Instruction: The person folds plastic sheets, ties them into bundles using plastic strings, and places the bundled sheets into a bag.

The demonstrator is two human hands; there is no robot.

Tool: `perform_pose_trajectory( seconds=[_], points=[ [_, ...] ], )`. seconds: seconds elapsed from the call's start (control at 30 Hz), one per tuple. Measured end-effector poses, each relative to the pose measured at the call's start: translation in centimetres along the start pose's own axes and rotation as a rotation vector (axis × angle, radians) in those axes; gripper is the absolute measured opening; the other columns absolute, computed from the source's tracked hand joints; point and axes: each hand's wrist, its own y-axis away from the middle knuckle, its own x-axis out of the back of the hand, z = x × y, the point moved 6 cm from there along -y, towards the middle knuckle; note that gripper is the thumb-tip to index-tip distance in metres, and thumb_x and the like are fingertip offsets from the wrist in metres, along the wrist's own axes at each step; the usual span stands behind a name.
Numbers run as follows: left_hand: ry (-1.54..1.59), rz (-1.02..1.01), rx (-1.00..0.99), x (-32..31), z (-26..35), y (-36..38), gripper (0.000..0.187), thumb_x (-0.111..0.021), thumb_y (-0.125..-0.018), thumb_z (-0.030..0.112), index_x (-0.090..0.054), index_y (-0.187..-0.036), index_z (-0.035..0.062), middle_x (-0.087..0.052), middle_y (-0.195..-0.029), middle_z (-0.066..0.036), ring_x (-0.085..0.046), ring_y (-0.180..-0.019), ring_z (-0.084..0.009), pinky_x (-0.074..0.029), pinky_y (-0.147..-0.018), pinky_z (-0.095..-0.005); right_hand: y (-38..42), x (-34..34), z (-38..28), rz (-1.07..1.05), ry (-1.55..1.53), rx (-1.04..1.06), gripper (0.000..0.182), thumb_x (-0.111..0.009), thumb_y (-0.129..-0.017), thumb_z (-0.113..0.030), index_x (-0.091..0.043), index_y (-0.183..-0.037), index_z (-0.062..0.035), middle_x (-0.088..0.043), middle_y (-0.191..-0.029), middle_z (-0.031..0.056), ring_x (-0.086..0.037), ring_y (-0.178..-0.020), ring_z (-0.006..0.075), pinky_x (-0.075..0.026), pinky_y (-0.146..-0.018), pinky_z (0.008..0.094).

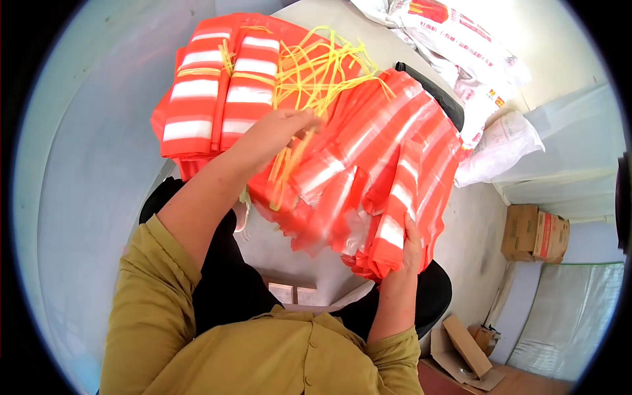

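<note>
Gripping a folded red-and-white bundle point(397, 204), the right hand point(409, 249) is curling around its lower end, while striped sheets point(372, 148) are hiding the near edge of the counter point(352, 27). Fingers bent, the left hand point(288, 128) is overlapping yellow strips point(327, 78); blur is hiding whether it is holding any.

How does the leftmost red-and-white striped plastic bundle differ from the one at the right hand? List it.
The leftmost red-and-white striped plastic bundle has a thin yellow strip across it; the held red-and-white striped plastic bundle shows none. The right hand holds the held bundle by its edge, while no hand touches the leftmost bundle. Both are red with white stripes.
</note>
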Motion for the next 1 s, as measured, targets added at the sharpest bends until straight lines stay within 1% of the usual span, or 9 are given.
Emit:
perform_pose_trajectory(
  seconds=[0.07,0.17,0.3,0.33,0.37,0.47,0.7,0.8,1.0],
  points=[
    [0.372,-0.206,0.14,-2.8,-0.9,0.8,0.054,-0.046,-0.112,0.047,-0.069,-0.136,0.0047,-0.073,-0.131,-0.006,-0.063,-0.115,-0.0176,-0.049,-0.096,-0.0382,0.5,-1.2,0.4,0.016,-0.036,0.005,0.057,-0.072,-0.094,-0.021,-0.052,-0.145,-0.0041,-0.065,-0.137,0.0188,-0.068,-0.117,0.0385,-0.059,-0.1,0.0539],
    [0.367,-0.437,0.227,-7.4,-2.8,1.6,0.059,-0.042,-0.113,0.049,-0.061,-0.147,0.0042,-0.065,-0.144,-0.007,-0.058,-0.129,-0.0193,-0.044,-0.106,-0.0383,0.7,-1.8,0.7,0.012,-0.051,-0.006,0.058,-0.071,-0.095,-0.021,-0.051,-0.146,-0.0037,-0.065,-0.136,0.0189,-0.068,-0.116,0.0392,-0.059,-0.1,0.0543],
    [0.314,-0.497,0.258,-11.6,-2.1,3.6,0.06,-0.038,-0.115,0.047,-0.053,-0.154,0.0044,-0.056,-0.154,-0.008,-0.047,-0.142,-0.0183,-0.036,-0.115,-0.0382,0.5,-2.3,1.3,-0.066,-0.065,0.061,0.058,-0.07,-0.096,-0.02,-0.049,-0.148,-0.0034,-0.065,-0.136,0.0188,-0.068,-0.117,0.0389,-0.057,-0.103,0.0542],
    [0.35,-0.521,0.246,-12.2,-2.3,3.6,0.06,-0.038,-0.115,0.048,-0.052,-0.155,0.0045,-0.054,-0.156,-0.008,-0.046,-0.143,-0.0184,-0.035,-0.116,-0.0385,0.9,-2.7,1.6,-0.059,0.042,0.037,0.053,-0.059,-0.104,-0.03,-0.05,-0.15,-0.0035,-0.062,-0.142,0.0145,-0.063,-0.126,0.0309,-0.051,-0.109,0.0465],
    [0.386,-0.545,0.234,-12.9,-2.3,3.7,0.061,-0.037,-0.115,0.048,-0.051,-0.155,0.0046,-0.052,-0.157,-0.007,-0.045,-0.144,-0.0185,-0.034,-0.117,-0.0388,0.7,-2.4,1.9,-0.101,0.038,0.025,0.053,-0.058,-0.104,-0.03,-0.05,-0.15,-0.0033,-0.061,-0.143,0.0145,-0.062,-0.127,0.0308,-0.051,-0.11,0.0461],
    [0.491,-0.501,0.26,-13.6,0.2,4.7,0.056,-0.041,-0.115,0.044,-0.053,-0.152,0.0048,-0.056,-0.149,-0.006,-0.051,-0.135,-0.0183,-0.039,-0.113,-0.0385,0.4,-2.2,2.6,-0.197,0.021,0.036,0.054,-0.057,-0.105,-0.03,-0.049,-0.151,-0.0034,-0.059,-0.146,0.0143,-0.059,-0.131,0.0304,-0.048,-0.113,0.0462],
    [0.66,-0.315,0.199,-14.7,-1.4,2.4,0.038,-0.059,-0.108,0.026,-0.058,-0.139,0.004,-0.06,-0.128,-0.006,-0.055,-0.121,-0.0166,-0.046,-0.105,-0.0363,0.0,-2.2,2.7,-0.201,-0.082,-0.031,0.055,-0.064,-0.102,-0.021,-0.048,-0.15,-0.001,-0.064,-0.139,0.0175,-0.066,-0.122,0.0322,-0.055,-0.106,0.0472],
    [0.466,-0.191,0.119,-14.8,-2.5,1.0,0.031,-0.065,-0.104,0.018,-0.065,-0.132,0.0031,-0.068,-0.114,-0.005,-0.064,-0.108,-0.0161,-0.051,-0.092,-0.0307,-0.5,-1.8,1.9,-0.19,0.037,0.031,0.057,-0.066,-0.1,-0.014,-0.046,-0.152,-0.0007,-0.062,-0.143,0.0175,-0.065,-0.124,0.0312,-0.054,-0.108,0.0461],
    [-0.024,-0.206,-0.085,-15.4,-4.2,-0.5,0.041,-0.071,-0.095,0.018,-0.066,-0.132,-0.0002,-0.072,-0.114,-0.013,-0.069,-0.105,-0.0243,-0.055,-0.094,-0.0365,-0.9,0.3,0.0,-0.08,0.417,0.105,0.053,-0.066,-0.101,-0.014,-0.047,-0.149,-0.001,-0.061,-0.14,0.0145,-0.063,-0.124,0.0261,-0.054,-0.105,0.0423]
  ],
)
